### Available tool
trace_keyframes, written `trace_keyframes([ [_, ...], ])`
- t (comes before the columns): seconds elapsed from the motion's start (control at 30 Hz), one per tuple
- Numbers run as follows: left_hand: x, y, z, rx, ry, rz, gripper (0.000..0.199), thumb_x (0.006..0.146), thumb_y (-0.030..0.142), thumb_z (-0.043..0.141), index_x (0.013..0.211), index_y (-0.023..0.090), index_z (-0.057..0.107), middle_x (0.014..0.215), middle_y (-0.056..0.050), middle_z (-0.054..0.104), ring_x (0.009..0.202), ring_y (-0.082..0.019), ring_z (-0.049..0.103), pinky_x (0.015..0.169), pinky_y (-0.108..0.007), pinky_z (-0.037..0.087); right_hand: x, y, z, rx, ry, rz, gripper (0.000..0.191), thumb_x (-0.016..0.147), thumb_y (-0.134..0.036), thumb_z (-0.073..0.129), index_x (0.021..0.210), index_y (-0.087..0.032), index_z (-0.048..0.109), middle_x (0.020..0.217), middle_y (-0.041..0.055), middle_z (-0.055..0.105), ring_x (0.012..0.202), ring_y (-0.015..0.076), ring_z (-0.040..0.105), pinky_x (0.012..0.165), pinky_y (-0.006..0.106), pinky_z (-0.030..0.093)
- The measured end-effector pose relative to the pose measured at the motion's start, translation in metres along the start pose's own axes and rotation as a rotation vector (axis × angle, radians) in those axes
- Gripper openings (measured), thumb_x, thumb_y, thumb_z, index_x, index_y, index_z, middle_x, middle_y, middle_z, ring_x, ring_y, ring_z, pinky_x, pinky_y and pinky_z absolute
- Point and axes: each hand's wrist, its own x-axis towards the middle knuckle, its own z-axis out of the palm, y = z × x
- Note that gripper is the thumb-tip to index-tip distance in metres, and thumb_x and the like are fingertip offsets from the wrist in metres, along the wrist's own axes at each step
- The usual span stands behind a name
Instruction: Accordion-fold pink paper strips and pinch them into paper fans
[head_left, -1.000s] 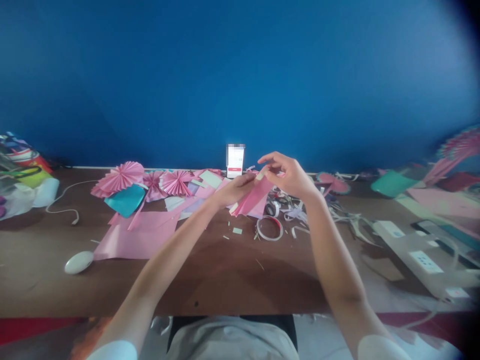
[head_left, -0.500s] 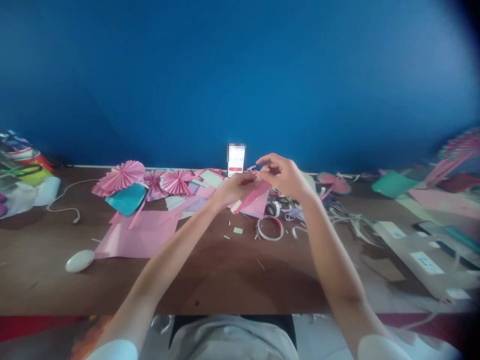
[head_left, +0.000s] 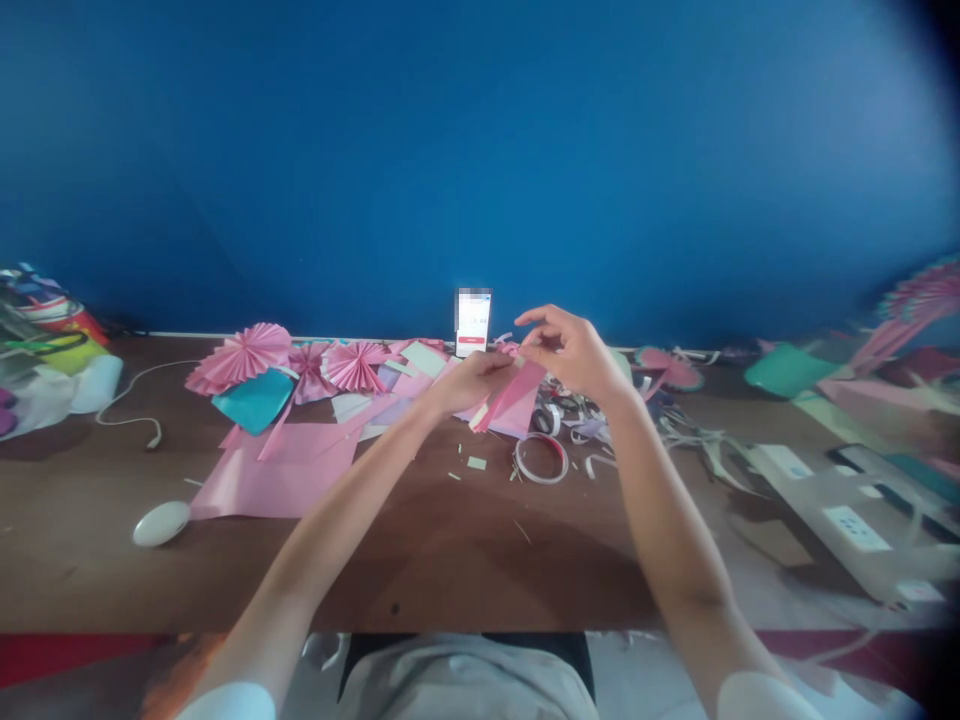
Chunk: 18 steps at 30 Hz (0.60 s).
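A narrow stack of folded pink paper [head_left: 511, 392] is held above the middle of the table, slanting down to the left, with pale edges at its lower end. My left hand [head_left: 474, 382] is closed round it from the left, fingers partly hidden. At its upper end my right hand [head_left: 576, 352] pinches with thumb and forefinger, the other fingers bent above. Beneath lies a flat pink sheet [head_left: 520, 415]. A roll of tape [head_left: 541, 460] rests just in front, beside a small pale scrap [head_left: 476, 463].
Pink paper fans [head_left: 355, 366], a teal piece [head_left: 253, 400] and a large pink sheet [head_left: 277, 470] lie to the left, near a white mouse [head_left: 161, 524]. A lit phone [head_left: 472, 322] stands against the blue wall. Cables and a power strip [head_left: 855, 527] are on the right.
Both hands stay almost in place. The folded pink paper has turned slightly and its lower end has shifted a little to the right; my right hand still pinches at the top.
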Motion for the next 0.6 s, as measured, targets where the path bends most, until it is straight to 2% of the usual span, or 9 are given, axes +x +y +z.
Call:
trace_keyframes([
  [0.4,0.0007,0.0008,0.0018,-0.003,-0.012,0.003,0.029,0.095,0.039,0.047,0.083,0.015,0.058,0.074,-0.001,0.051,0.067,-0.012,0.045,0.063,-0.026,0.034,0.0004,0.0004,-0.0008,0.040,0.042,0.004,0.036,0.078,-0.029,0.069,0.112,-0.018,0.061,0.078,0.0038,0.070,0.067,0.0160,0.061,0.058,0.027,0.042],
  [0.6,0.0007,0.0010,0.0047,-0.019,0.039,0.036,0.034,0.094,0.044,0.049,0.076,0.015,0.052,0.064,0.002,0.041,0.057,-0.009,0.036,0.054,-0.025,0.026,0.0037,0.0088,0.0033,0.104,0.149,0.036,0.026,0.072,-0.034,0.074,0.089,-0.018,0.063,0.070,0.0016,0.067,0.058,0.0134,0.057,0.052,0.025,0.039],
])
